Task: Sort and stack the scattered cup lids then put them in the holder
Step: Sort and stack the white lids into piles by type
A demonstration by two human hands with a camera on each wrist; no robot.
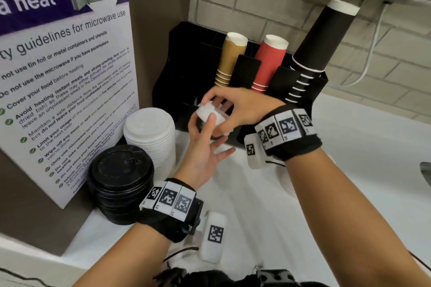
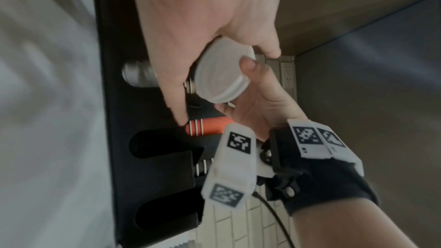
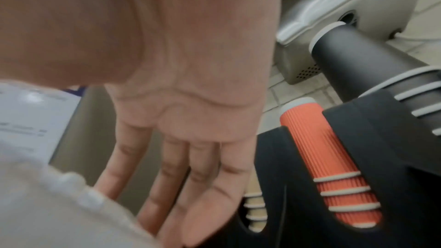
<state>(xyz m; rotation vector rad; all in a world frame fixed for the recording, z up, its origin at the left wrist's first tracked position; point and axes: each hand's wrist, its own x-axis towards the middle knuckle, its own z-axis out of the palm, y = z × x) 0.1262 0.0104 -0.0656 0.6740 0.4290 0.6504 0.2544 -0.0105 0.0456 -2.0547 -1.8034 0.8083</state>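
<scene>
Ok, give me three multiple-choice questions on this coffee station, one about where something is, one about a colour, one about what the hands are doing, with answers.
1. Where is the black lid stack?
A. in front of the white lid stack
B. inside the holder
C. on the red cups

2. Which cup stack colour sits between the tan cups and black cups?
A. blue
B. red
C. green

3. The small white lids are:
A. lying on the counter
B. held by both hands
C. in a cup

Answers: 1 A, it stands nearer the camera; 2 B, the red cups are in the middle; 3 B, the left hand and right hand grip them.
</scene>
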